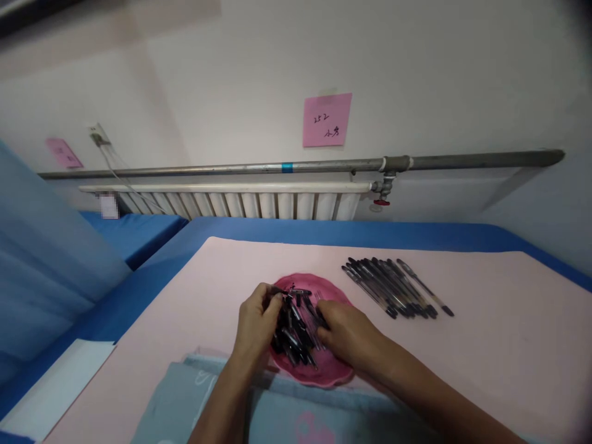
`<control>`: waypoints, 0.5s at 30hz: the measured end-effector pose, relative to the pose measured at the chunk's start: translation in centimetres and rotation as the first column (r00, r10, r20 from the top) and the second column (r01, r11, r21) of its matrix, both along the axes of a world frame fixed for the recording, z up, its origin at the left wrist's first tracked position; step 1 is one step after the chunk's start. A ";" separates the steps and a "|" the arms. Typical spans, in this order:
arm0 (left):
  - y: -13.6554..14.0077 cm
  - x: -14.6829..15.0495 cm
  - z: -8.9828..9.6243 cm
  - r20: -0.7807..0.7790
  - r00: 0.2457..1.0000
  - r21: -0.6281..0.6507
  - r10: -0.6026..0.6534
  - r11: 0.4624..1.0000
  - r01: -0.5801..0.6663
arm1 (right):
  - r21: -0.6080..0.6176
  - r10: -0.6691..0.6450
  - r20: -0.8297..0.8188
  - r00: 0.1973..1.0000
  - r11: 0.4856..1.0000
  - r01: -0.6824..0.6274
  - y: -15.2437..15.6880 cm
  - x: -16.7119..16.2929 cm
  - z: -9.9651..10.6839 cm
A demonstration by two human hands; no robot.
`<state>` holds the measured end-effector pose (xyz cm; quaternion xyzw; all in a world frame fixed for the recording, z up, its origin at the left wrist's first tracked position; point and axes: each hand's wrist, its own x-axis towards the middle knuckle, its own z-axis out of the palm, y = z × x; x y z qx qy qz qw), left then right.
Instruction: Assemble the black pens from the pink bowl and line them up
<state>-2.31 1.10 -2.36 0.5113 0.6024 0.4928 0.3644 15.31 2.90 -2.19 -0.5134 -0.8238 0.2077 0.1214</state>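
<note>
- Pen parts (296, 330) lie loosely heaped in the pink plate (340, 374); rummaging could push pieces over its rim onto the grey cloth (277, 410).
- Left hand (256, 317) seems to pinch a dark piece (283, 292) at the heap's far left; a shallow grip might drop it.
- Right hand (349, 327) curls over the plate's right side; its fingertips are hidden, so I cannot tell whether they clamp anything.
- Pens (388, 287) lie side by side beyond that hand; a careless sweep could scatter them.
- Lower pieces are covered, dark ones blur together, and the cloth is cut off.
</note>
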 end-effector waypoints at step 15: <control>-0.9 0.8 0.7 0.391 0.907 -0.079 -0.154 0.977 0.200 | -0.062 0.016 -0.561 0.827 0.996 -0.062 -1.4 -1.8 0.8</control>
